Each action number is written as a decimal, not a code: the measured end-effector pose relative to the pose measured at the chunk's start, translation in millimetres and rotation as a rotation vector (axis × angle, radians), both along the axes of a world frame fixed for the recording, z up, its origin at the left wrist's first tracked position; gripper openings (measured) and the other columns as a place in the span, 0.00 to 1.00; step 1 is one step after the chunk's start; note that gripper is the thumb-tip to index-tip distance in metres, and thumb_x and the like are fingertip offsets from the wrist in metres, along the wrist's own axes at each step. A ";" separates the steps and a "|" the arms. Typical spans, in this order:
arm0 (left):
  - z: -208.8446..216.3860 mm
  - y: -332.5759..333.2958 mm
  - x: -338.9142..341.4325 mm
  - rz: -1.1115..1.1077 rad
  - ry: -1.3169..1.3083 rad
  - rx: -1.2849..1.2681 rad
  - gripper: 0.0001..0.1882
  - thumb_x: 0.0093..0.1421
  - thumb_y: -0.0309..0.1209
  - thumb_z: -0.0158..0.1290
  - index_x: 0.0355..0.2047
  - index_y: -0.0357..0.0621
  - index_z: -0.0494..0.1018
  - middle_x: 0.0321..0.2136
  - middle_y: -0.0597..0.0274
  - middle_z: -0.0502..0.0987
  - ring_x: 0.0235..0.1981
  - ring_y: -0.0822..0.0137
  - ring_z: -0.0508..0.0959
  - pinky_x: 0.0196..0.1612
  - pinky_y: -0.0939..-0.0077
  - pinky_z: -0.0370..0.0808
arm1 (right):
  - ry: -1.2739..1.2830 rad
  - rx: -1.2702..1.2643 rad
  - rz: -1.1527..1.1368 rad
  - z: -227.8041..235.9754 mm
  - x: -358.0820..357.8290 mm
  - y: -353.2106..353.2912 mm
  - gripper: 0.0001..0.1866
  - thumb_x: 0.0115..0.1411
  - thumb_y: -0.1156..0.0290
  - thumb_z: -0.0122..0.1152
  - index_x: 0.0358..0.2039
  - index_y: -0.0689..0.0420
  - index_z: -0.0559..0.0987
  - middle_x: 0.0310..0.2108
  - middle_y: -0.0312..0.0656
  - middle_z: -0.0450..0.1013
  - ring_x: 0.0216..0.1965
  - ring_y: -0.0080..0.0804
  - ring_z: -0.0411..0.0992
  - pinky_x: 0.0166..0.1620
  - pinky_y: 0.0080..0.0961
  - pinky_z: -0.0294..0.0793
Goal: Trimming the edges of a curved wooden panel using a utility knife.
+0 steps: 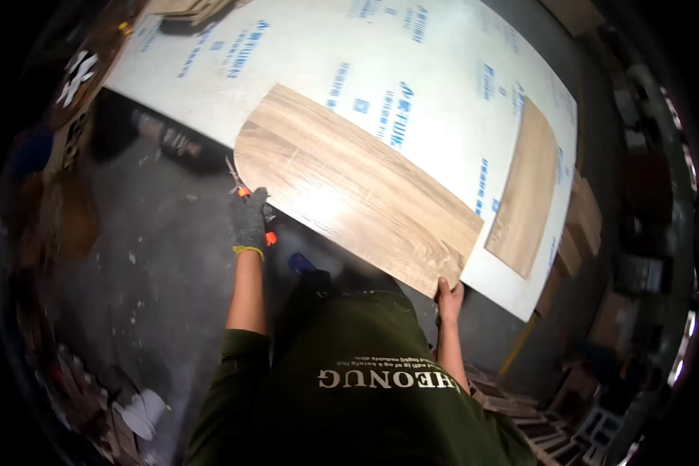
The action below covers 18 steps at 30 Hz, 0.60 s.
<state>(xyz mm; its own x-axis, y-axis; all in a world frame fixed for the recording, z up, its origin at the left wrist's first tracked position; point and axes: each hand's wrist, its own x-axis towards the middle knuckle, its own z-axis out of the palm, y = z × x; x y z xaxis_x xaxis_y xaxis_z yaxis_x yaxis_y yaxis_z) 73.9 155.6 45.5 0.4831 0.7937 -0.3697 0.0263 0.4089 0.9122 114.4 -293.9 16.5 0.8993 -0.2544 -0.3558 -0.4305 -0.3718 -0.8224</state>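
Observation:
A wood-grain board (pixel 357 186) with a rounded left end lies aslant on the near part of the white sheet, its front edge reaching out past it. My left hand (pixel 248 221), in a dark grey glove with a yellow cuff, is closed around an orange-handled hand tool (pixel 244 191). Thin metal tips of this tool point up beside the board's rounded end; the glove covers its middle, so its exact kind is unclear. My bare right hand (pixel 449 299) grips the board's near right corner, thumb on top.
The white sheet (pixel 443 78) with blue print covers the work surface. A second curved wood-grain piece (pixel 524 194) lies at its right. Brown pieces (pixel 190 9) sit at the far left edge. Below is a grey floor (pixel 155 264) with a white bucket-like thing (pixel 142 413) lower left.

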 end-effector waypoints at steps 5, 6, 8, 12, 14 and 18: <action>-6.4 -9.2 -18.7 0.093 0.057 0.016 0.07 0.54 0.30 0.58 0.30 0.41 0.72 0.21 0.66 0.73 0.18 0.74 0.72 0.21 0.78 0.71 | 0.034 -0.270 0.356 47.2 84.7 -15.8 0.22 0.57 0.63 0.64 0.47 0.64 0.72 0.36 0.42 0.75 0.33 0.25 0.71 0.37 0.22 0.71; 5.8 -16.7 -16.9 0.090 0.093 0.017 0.07 0.55 0.31 0.57 0.31 0.41 0.72 0.22 0.65 0.73 0.19 0.76 0.72 0.23 0.79 0.71 | 0.029 -0.174 0.375 56.2 109.2 -18.3 0.22 0.57 0.63 0.64 0.46 0.65 0.73 0.36 0.42 0.76 0.35 0.26 0.72 0.40 0.24 0.71; 9.3 -27.0 -26.3 0.064 0.160 -0.016 0.09 0.56 0.32 0.56 0.33 0.40 0.72 0.25 0.61 0.75 0.23 0.71 0.75 0.27 0.75 0.72 | -0.017 -0.264 0.558 64.3 173.7 -18.4 0.26 0.56 0.62 0.65 0.49 0.66 0.73 0.38 0.46 0.77 0.38 0.31 0.74 0.44 0.27 0.72; -22.7 -67.7 -71.3 -0.001 0.772 0.753 0.21 0.55 0.34 0.57 0.47 0.37 0.71 0.36 0.46 0.78 0.36 0.49 0.79 0.38 0.60 0.75 | -0.412 -0.708 0.774 66.1 259.1 47.8 0.38 0.50 0.59 0.68 0.57 0.66 0.66 0.60 0.58 0.61 0.62 0.53 0.57 0.64 0.39 0.56; 2.0 -101.6 -92.5 -0.222 0.972 0.518 0.29 0.58 0.36 0.53 0.58 0.39 0.63 0.46 0.41 0.75 0.48 0.42 0.74 0.49 0.57 0.71 | -0.515 -0.543 0.868 54.8 286.5 91.1 0.38 0.50 0.60 0.68 0.57 0.65 0.67 0.60 0.58 0.60 0.63 0.54 0.55 0.65 0.39 0.55; -22.8 -210.8 -182.4 -0.227 0.934 0.459 0.32 0.60 0.37 0.51 0.62 0.37 0.58 0.50 0.37 0.71 0.52 0.44 0.72 0.55 0.62 0.68 | -0.756 -0.470 1.144 42.8 286.4 218.1 0.38 0.48 0.59 0.69 0.57 0.64 0.68 0.59 0.57 0.62 0.62 0.53 0.58 0.63 0.40 0.58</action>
